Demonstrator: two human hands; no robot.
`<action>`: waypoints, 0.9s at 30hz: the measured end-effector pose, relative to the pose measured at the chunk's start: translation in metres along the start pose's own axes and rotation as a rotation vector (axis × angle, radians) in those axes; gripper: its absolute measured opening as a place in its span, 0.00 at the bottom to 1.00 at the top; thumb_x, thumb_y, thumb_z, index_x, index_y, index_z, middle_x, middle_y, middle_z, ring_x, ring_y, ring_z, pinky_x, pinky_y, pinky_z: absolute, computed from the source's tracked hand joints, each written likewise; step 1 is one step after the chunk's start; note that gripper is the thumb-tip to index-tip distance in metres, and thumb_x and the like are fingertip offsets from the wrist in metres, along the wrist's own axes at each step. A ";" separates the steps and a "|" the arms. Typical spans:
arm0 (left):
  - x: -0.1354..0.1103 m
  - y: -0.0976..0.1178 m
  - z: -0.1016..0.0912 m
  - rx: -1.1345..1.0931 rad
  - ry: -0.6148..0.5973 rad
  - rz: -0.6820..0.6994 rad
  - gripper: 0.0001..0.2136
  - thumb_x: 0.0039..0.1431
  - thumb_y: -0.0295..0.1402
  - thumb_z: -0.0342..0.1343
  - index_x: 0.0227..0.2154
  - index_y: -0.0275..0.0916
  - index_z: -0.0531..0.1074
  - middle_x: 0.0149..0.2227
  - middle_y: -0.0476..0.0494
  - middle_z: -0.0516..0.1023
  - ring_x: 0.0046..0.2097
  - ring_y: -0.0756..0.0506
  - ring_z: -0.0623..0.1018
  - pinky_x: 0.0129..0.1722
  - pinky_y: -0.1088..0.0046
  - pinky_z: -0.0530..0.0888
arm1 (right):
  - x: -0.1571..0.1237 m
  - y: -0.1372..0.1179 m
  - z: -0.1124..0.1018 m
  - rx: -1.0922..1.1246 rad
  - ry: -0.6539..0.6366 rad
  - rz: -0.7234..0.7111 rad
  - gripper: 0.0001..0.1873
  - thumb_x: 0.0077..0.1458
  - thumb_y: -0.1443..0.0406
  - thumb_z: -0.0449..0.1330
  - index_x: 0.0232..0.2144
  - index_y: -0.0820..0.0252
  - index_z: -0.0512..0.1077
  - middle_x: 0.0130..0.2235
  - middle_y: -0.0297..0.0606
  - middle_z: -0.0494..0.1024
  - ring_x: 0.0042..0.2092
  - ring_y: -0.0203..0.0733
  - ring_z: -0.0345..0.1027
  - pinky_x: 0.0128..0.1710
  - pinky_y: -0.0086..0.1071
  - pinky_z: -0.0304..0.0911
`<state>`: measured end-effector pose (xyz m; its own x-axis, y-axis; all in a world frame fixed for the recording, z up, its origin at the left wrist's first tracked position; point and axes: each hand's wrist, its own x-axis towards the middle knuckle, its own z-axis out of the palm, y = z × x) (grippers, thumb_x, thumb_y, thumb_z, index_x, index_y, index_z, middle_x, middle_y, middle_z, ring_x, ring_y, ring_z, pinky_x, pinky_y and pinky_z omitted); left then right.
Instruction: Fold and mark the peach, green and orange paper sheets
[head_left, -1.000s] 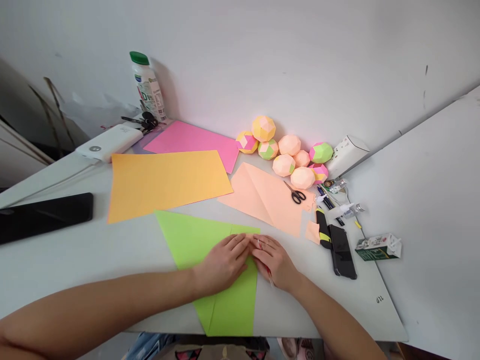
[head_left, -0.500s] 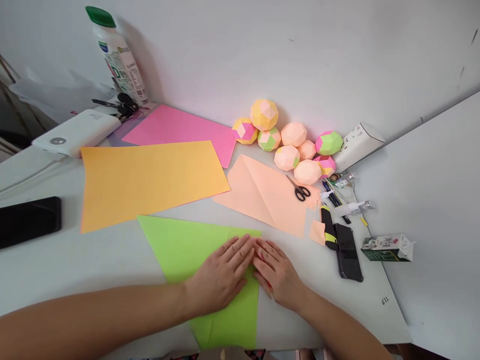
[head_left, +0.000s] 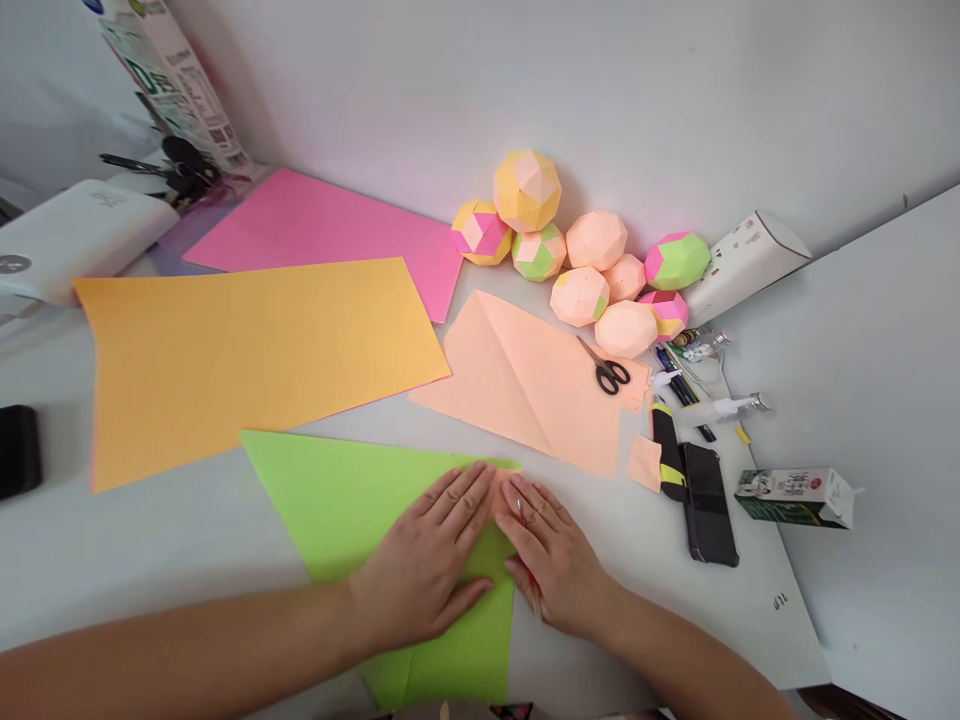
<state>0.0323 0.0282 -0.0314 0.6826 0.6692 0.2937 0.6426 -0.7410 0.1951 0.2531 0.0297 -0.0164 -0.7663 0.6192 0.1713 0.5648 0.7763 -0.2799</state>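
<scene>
My left hand (head_left: 431,560) lies flat on a sheet of green paper (head_left: 330,490), fingers stretched out and thumb spread from them. Against its fingertips is a small peach paper piece (head_left: 496,488), mostly covered by both hands. My right hand (head_left: 559,555) rests its fingertips on the right edge of that piece. A slim red pen with a clear barrel (head_left: 534,590) is tucked between its thumb and fingers, the tip pointing away from me. The green sheet has a crease near its lower edge.
Orange paper (head_left: 262,360) overlaps pink paper (head_left: 330,225) at the left. Scissors (head_left: 611,376) lie on creased peach paper (head_left: 517,390). Several faceted paper balls (head_left: 527,190) line the wall. A phone (head_left: 709,505), a cutter (head_left: 666,450) and a drink carton (head_left: 799,497) are right.
My view has moved in closer, so the bottle top and part of the left phone are cut off. My left thumb has spread away from the fingers. The right hand still holds the pen.
</scene>
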 end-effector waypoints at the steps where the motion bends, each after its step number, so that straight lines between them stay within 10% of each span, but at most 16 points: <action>1: 0.000 0.001 -0.001 0.006 0.018 0.008 0.33 0.62 0.45 0.46 0.64 0.26 0.52 0.65 0.31 0.56 0.67 0.34 0.52 0.65 0.58 0.52 | 0.000 0.000 0.000 0.001 -0.002 0.005 0.26 0.60 0.68 0.52 0.59 0.69 0.58 0.63 0.55 0.60 0.68 0.54 0.40 0.62 0.53 0.56; 27: 0.002 0.004 -0.003 -0.155 -0.018 -0.111 0.27 0.60 0.46 0.52 0.55 0.29 0.67 0.62 0.30 0.62 0.65 0.34 0.57 0.65 0.57 0.52 | 0.010 0.005 -0.002 0.008 0.124 0.022 0.16 0.55 0.71 0.54 0.46 0.69 0.70 0.53 0.56 0.73 0.63 0.55 0.55 0.56 0.52 0.65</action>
<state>0.0347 0.0264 -0.0273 0.6179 0.7469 0.2456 0.6535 -0.6616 0.3678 0.2489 0.0396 -0.0146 -0.7101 0.6460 0.2801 0.5781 0.7620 -0.2918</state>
